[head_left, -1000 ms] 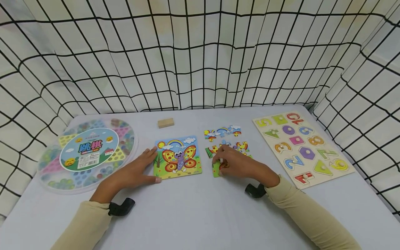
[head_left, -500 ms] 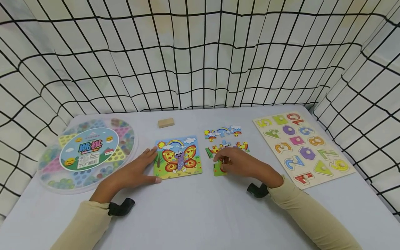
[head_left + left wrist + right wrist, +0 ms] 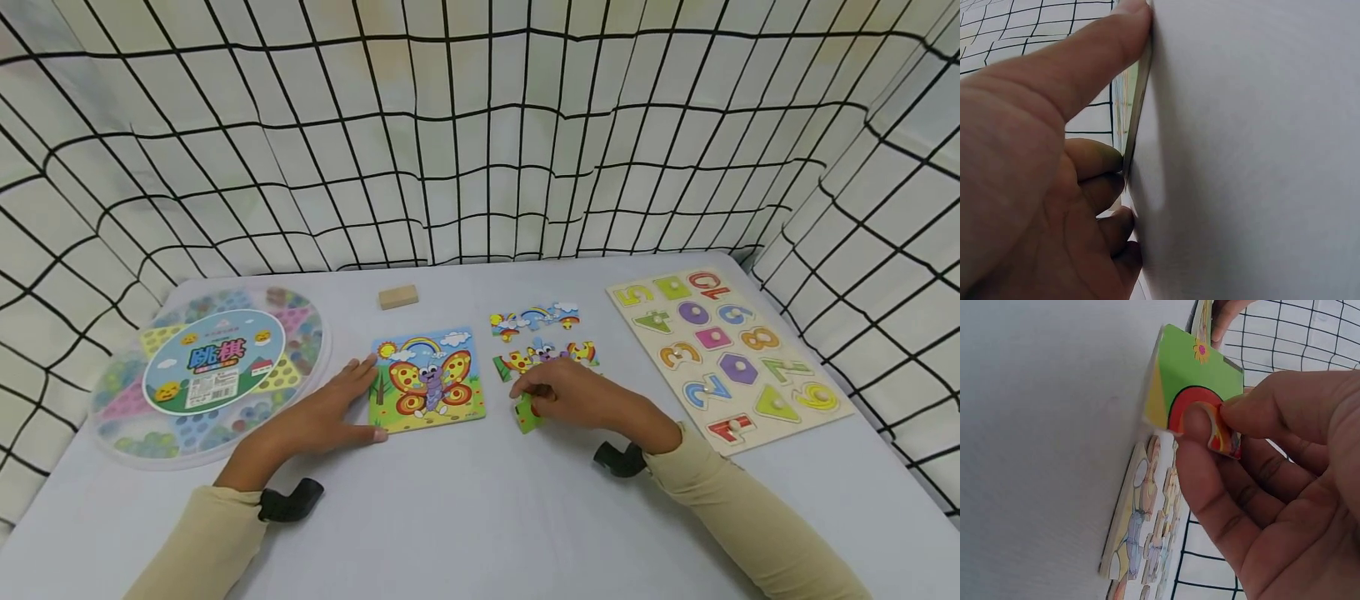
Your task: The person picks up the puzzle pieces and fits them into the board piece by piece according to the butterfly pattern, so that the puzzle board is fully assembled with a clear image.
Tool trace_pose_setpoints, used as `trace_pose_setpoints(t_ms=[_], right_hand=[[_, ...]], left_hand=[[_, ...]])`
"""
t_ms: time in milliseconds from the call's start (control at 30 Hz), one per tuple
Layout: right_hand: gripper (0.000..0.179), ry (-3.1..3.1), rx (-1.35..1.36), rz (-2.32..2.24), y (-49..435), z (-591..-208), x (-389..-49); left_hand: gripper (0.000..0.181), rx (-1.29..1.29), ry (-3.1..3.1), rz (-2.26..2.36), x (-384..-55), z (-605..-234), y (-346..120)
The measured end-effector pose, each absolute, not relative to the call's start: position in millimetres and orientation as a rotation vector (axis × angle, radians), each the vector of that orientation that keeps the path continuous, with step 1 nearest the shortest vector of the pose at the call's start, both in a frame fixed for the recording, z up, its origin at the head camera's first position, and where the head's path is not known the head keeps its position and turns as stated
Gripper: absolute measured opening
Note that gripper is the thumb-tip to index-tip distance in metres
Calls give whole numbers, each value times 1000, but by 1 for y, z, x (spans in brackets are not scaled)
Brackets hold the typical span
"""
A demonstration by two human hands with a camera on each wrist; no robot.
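A square butterfly puzzle board [image 3: 427, 379] lies left of the table's middle. My left hand [image 3: 333, 408] rests at its left side, thumb by the near corner and fingertips at the edge farther up; the left wrist view shows the board's thin edge [image 3: 1137, 112] beside the fingers. My right hand [image 3: 573, 396] pinches a green jigsaw piece [image 3: 1179, 362] with a red curve and a small flower, between thumb and index finger. In the right wrist view the piece is tilted, over the table. Just beyond this hand lies a row of butterfly pieces [image 3: 517, 360].
Farther back is another row of jigsaw pieces [image 3: 535, 317] with a rainbow. A wooden block [image 3: 398, 297] sits behind the board. A round Chinese checkers box [image 3: 213, 362] stands at left, a number-and-shape peg board [image 3: 712, 337] at right. Black netting [image 3: 487, 167] surrounds the table [image 3: 450, 517].
My right hand has closed on the green piece and lifted it askew from where it lay flat, shifting slightly right. The left hand and the board stay in place.
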State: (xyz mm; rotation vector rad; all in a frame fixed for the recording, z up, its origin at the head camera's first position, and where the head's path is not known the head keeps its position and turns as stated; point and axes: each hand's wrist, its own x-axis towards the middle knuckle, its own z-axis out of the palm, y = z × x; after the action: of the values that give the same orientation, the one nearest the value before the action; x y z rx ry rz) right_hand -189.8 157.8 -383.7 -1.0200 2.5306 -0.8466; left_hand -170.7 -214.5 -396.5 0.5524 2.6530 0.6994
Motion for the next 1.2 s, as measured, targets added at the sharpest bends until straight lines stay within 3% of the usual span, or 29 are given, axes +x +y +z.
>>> trace_pose_setpoints(t_ms=[1200], right_hand=[[27,2543,-978,-924,149,-381,-193]], left_hand=[[101,548,2627,697,-167,-394,-213]])
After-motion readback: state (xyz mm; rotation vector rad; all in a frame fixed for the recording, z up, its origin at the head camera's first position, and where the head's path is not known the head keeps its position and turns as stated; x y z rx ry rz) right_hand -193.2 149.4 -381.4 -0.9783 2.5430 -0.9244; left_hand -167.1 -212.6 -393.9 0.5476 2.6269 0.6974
